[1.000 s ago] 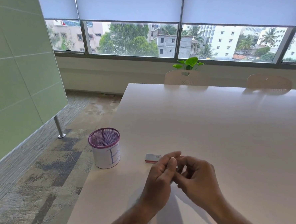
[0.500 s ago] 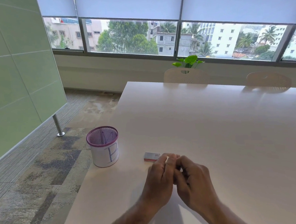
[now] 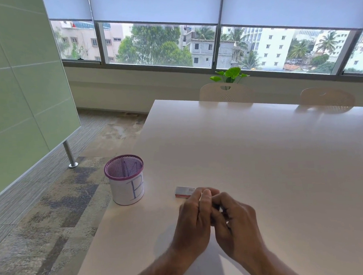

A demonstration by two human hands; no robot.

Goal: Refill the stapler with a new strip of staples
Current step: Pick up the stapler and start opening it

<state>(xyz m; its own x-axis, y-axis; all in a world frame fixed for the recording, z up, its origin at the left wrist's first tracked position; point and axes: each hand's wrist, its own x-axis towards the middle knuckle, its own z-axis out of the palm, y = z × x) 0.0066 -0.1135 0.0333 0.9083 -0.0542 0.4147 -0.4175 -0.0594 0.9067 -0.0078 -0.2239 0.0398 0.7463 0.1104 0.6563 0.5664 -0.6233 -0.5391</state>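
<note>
Hands meet above the near part of the white counter (image 3: 251, 154), just on the near side of the small staple box (image 3: 185, 191); the left hand (image 3: 193, 219) has its fingers curled inward, knuckles up, and the right hand (image 3: 237, 225) curls toward it, fingertips pressed in against the left fingers; both seem to clasp something small between them, yet it is hidden by the fingers, so whether it is the stapler or a staple strip cannot be told; a dark sliver shows in the gap, nothing more. The staple box lies flat on the counter, grey on top with a red edge, touching or nearly touching the left fingertips; the exact contact is unclear. To the left of the staple box, near the counter's left edge, stands a purple mesh cup (image 3: 126, 181) wrapped in white paper marked with a blue letter B; it is upright and apart from the box. Far beyond the staple box, two pale chairs (image 3: 226, 93) sit at the far side of the counter, a green plant (image 3: 229, 75) behind one; windows with half-lowered blinds run along the wall.
</note>
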